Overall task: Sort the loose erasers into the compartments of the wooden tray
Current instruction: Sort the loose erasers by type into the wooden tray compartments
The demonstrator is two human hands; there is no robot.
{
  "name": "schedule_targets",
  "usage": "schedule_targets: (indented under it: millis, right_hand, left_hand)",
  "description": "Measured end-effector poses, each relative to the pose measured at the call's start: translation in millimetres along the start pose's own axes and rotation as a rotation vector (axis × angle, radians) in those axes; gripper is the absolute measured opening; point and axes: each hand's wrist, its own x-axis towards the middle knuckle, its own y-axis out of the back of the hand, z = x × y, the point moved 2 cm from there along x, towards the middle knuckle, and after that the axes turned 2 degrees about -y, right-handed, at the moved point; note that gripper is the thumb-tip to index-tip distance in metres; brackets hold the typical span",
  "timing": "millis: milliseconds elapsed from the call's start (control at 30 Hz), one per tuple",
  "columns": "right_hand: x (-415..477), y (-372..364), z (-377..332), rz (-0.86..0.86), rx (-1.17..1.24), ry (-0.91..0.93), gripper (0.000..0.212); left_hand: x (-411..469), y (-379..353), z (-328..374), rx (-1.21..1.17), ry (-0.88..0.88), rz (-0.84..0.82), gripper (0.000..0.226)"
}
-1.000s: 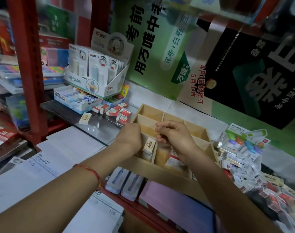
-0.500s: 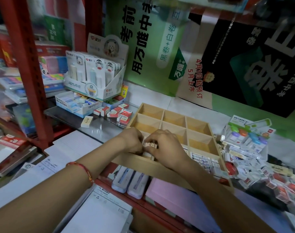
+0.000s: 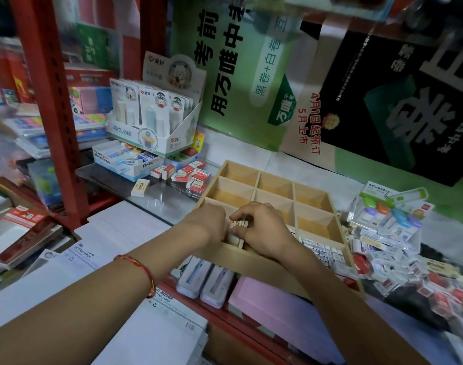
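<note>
One eraser, pinched by right hand, is best seated flat in wooden tray; left hand's grip cannot be told.

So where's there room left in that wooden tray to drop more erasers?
The two far rows of the wooden tray look bare, between its far wall and the left hand and right hand. Nearer is crowded: both hands cover the near-left compartments, and packed erasers fill the near-right one.

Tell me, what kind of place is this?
Most likely a stationery shop: a display box of carded goods, packs of letter paper and heaps of wrapped erasers crowd the red shelving.
</note>
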Motion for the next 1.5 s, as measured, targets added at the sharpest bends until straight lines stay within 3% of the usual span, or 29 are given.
schedule_targets:
  millis: [133,200,267,500,567,667,767,867,967,1033,1167,1300,1400,1500]
  right_hand:
    - [0.3,2.4,-1.6,0.002,-0.026,-0.05,0.022]
    - [1.7,2.5,-4.3,-0.017,-0.044,-0.067,0.029]
    - [3.2,3.3,-7.7,-0.039,-0.055,-0.083,0.036]
    - [7.6,3.8,-14.9,-0.091,-0.004,-0.134,0.039]
    - [4.9,7.4,-16.0,-0.086,0.118,-0.118,0.041]
    - [1.8,26.6,-14.8,0.142,0.52,-0.155,0.03]
    - [1.7,23.9,-9.7,0.448,0.566,-0.122,0.032]
    - [0.7,-2.4,-17.2,0.542,0.42,0.039,0.032]
    - [7.4,-17.9,-23.4,0.604,0.223,0.25,0.024]
    - [10.8,-20.6,-23.6,0.625,0.19,0.272,0.023]
    - [11.5,-19.8,-13.9,0.671,0.284,0.163,0.024]
    - [14.6,-17.3,-4.0,0.751,0.48,-0.027,0.028]
    - [13.7,-16.1,0.4,0.783,0.586,-0.095,0.028]
    - [10.4,-11.8,2.2,0.826,0.643,-0.155,0.028]
  left_hand:
    - [8.1,4.8,-12.9,-0.145,0.008,0.013,0.01]
    - [8.0,5.8,-14.0,-0.134,-0.012,0.002,0.029]
    - [9.7,3.0,-14.3,-0.127,-0.043,0.022,0.035]
    - [3.7,0.5,-17.1,-0.237,-0.128,0.176,0.037]
    - [-1.7,5.6,-18.6,-0.272,-0.16,0.212,0.033]
    - [-14.7,25.8,-44.1,-0.444,-0.123,0.501,0.023]
    - [-21.4,35.0,-107.2,-0.468,0.12,0.767,0.027]
    - [-18.1,21.6,-167.8,-0.41,0.386,0.735,0.038]
    - [-6.3,7.8,-180.2,-0.36,0.432,0.625,0.06]
    - [4.3,6.5,-174.3,-0.203,0.453,0.608,0.063]
    - [19.5,6.3,-163.3,-0.005,0.441,0.639,0.051]
    - [22.3,14.9,-163.5,-0.176,0.404,0.726,0.034]
    - [-8.3,28.2,-119.2,-0.352,0.236,0.892,0.032]
    - [-36.2,28.0,-49.3,-0.422,0.023,0.766,0.02]
